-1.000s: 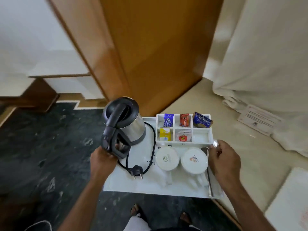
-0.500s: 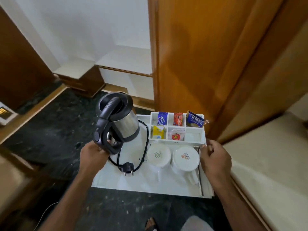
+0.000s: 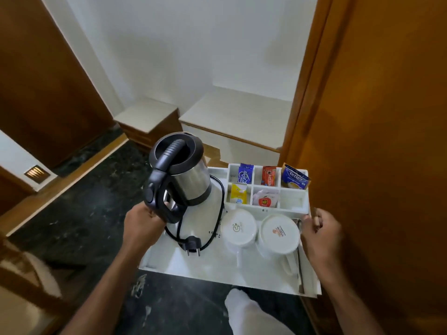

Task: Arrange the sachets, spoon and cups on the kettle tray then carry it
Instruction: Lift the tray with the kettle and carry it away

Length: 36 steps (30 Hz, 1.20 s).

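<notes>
Two hands carry the white kettle tray (image 3: 183,257) over the dark floor (image 3: 79,228): my left hand (image 3: 142,226) is closed on its left edge just below the kettle (image 3: 181,172), and my right hand (image 3: 319,234) is curled round the right edge, fingers hidden under the rim. Between my hands sit two upturned cups (image 3: 239,227) (image 3: 278,234), touching each other, their handles pale and hard to make out against the tray. Beside my right hand lies the spoon (image 3: 300,259), its bowl partly covered by my knuckles. Beyond my right hand the compartments hold the sachets: blue (image 3: 245,173), red (image 3: 268,175), a Tetley one (image 3: 295,177) leaning over the rim, yellow (image 3: 238,194), and a white one (image 3: 266,198) I think is sugar, though the print is blurred. The cord and plug (image 3: 192,244) lie near my left hand. A wooden panel (image 3: 387,141) stands close on my right; to my left the floor is open. My white-clad leg (image 3: 244,310) shows below the tray.
</notes>
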### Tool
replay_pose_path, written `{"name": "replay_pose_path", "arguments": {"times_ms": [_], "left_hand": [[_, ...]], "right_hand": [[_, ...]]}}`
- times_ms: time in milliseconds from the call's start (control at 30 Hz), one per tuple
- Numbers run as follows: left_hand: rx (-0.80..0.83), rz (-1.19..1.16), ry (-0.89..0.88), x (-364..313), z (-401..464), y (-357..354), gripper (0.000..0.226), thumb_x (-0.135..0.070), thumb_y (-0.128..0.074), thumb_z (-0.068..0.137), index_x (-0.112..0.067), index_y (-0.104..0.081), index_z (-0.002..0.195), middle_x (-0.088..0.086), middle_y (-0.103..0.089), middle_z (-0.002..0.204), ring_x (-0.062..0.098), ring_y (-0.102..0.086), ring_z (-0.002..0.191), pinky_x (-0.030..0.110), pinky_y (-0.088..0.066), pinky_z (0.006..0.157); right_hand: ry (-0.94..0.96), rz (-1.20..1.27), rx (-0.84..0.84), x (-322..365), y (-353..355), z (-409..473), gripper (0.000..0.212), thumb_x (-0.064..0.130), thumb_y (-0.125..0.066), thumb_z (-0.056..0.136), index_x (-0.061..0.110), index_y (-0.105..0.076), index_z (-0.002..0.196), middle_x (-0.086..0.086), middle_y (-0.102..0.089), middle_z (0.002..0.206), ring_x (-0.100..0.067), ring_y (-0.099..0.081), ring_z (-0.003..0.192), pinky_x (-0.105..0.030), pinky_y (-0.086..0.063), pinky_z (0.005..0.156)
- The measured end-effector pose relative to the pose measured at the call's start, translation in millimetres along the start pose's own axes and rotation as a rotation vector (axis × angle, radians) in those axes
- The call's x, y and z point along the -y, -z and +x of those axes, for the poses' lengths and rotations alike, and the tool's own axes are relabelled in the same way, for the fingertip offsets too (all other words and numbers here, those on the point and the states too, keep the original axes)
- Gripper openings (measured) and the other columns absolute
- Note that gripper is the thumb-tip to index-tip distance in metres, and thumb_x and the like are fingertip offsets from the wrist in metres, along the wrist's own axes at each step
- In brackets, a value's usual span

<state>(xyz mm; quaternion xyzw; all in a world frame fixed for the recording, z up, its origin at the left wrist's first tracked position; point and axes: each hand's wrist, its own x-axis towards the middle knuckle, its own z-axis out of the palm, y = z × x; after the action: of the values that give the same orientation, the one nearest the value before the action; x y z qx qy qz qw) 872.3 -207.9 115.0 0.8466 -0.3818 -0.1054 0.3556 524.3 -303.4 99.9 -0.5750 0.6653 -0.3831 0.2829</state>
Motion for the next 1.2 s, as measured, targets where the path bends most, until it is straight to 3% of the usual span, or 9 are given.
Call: {"name": "replay_pose_path", "arguments": {"times_ms": [100, 233, 333, 533, 633, 800, 933, 1067, 1200], "left_hand": [[-0.008, -0.021, 0.022, -9, 83, -17, 0.030, -0.033, -0.075, 0.080, -0.017, -0.060, 0.059, 0.001, -0.062, 0.057, 0.024, -0.061, 0.058, 0.036, -0.047, 0.052], [0.006, -0.071, 0.011, -35, 182, -32, 0.030, -0.052, -0.071, 0.071, -0.026, -0.060, 0.060, -0.010, -0.062, 0.060, 0.011, -0.059, 0.060, 0.029, -0.047, 0.048], [0.027, -0.085, -0.027, -47, 247, -44, 0.034, -0.061, -0.066, 0.064, -0.028, -0.059, 0.058, -0.012, -0.061, 0.058, 0.005, -0.056, 0.059, 0.026, -0.042, 0.047], [0.126, -0.050, -0.111, -69, 387, -95, 0.037, -0.057, -0.062, 0.063, -0.021, -0.055, 0.058, -0.006, -0.059, 0.056, 0.009, -0.050, 0.055, 0.029, -0.038, 0.048], [0.190, -0.045, -0.122, -82, 459, -130, 0.029, -0.045, -0.067, 0.070, -0.023, -0.054, 0.056, -0.006, -0.058, 0.056, 0.013, -0.050, 0.053, 0.028, -0.036, 0.045], [0.328, -0.005, -0.131, -108, 549, -192, 0.023, -0.035, -0.072, 0.081, -0.024, -0.057, 0.068, -0.003, -0.063, 0.068, 0.009, -0.055, 0.059, 0.023, -0.037, 0.043], [0.429, 0.052, -0.151, -114, 589, -245, 0.018, -0.031, -0.070, 0.083, -0.018, -0.059, 0.078, 0.002, -0.064, 0.078, 0.017, -0.059, 0.068, 0.031, -0.046, 0.052], [0.493, 0.084, -0.161, -115, 607, -289, 0.019, -0.036, -0.063, 0.085, -0.017, -0.061, 0.086, 0.004, -0.066, 0.082, 0.023, -0.060, 0.073, 0.043, -0.056, 0.066], [0.513, 0.141, -0.171, -109, 615, -320, 0.022, -0.038, -0.060, 0.087, -0.016, -0.060, 0.087, 0.008, -0.067, 0.084, 0.026, -0.059, 0.073, 0.039, -0.050, 0.065]], "right_hand": [[0.002, 0.001, 0.002, 25, -50, 66, 0.020, 0.018, -0.055, 0.094, 0.013, -0.064, 0.111, -0.003, -0.068, 0.088, -0.021, -0.065, 0.076, -0.046, -0.059, 0.064], [0.000, -0.006, -0.013, 67, -101, 143, 0.020, 0.018, -0.056, 0.093, 0.010, -0.065, 0.109, -0.008, -0.070, 0.089, -0.027, -0.066, 0.078, -0.049, -0.058, 0.067], [-0.010, -0.035, -0.045, 89, -132, 194, 0.023, 0.019, -0.057, 0.092, 0.006, -0.066, 0.110, -0.010, -0.071, 0.089, -0.029, -0.066, 0.078, -0.043, -0.057, 0.068], [-0.086, -0.125, -0.088, 118, -192, 286, 0.008, 0.016, -0.059, 0.090, 0.011, -0.063, 0.086, -0.008, -0.064, 0.071, -0.029, -0.059, 0.061, -0.037, -0.052, 0.057], [-0.129, -0.174, -0.143, 123, -226, 333, 0.021, 0.016, -0.060, 0.089, 0.013, -0.052, 0.070, 0.000, -0.050, 0.058, -0.016, -0.045, 0.050, -0.026, -0.033, 0.045], [-0.290, -0.207, -0.167, 127, -264, 397, 0.014, 0.019, -0.056, 0.089, 0.008, -0.060, 0.081, -0.016, -0.065, 0.079, -0.035, -0.058, 0.072, -0.032, -0.038, 0.057], [-0.406, -0.116, -0.108, 118, -281, 438, 0.008, 0.016, -0.056, 0.086, 0.012, -0.063, 0.089, -0.008, -0.067, 0.083, -0.022, -0.059, 0.070, -0.026, -0.040, 0.052], [-0.550, 0.011, -0.033, 102, -293, 471, 0.020, 0.009, -0.063, 0.078, 0.013, -0.063, 0.097, -0.005, -0.068, 0.090, -0.022, -0.063, 0.080, -0.031, -0.050, 0.064], [-0.603, -0.031, -0.015, 82, -306, 495, 0.024, 0.006, -0.062, 0.078, 0.010, -0.062, 0.102, -0.006, -0.067, 0.090, -0.024, -0.063, 0.079, -0.028, -0.047, 0.061]]}}
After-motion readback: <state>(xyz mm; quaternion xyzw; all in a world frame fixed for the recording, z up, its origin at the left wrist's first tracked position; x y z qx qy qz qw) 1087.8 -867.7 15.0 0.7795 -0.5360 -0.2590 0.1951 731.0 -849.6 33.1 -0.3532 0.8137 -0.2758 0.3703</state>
